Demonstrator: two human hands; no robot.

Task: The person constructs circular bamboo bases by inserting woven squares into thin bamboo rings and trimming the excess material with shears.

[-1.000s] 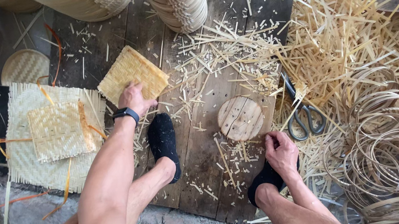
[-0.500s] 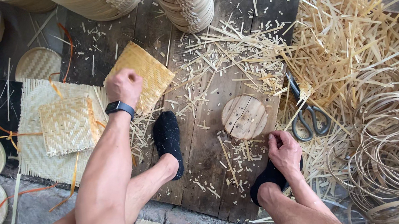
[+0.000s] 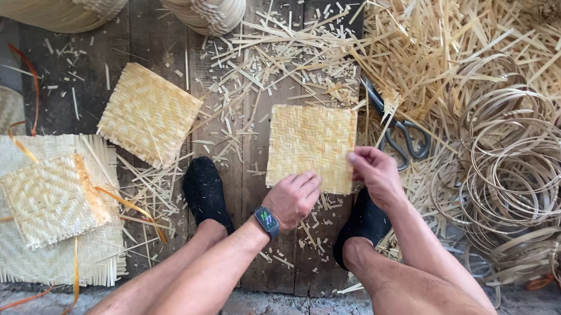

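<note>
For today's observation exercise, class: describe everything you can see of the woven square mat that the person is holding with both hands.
The woven square mat is a flat, pale yellow panel of thin plaited strips, apparently bamboo, in a herringbone-like weave. Its edges look trimmed fairly straight. It lies roughly level over the dark wooden boards, between the person's two black-socked feet. The left hand grips its near edge, and the right hand pinches its near right corner. Loose offcut strips lie beyond it, and scissors lie just to its right.
</note>
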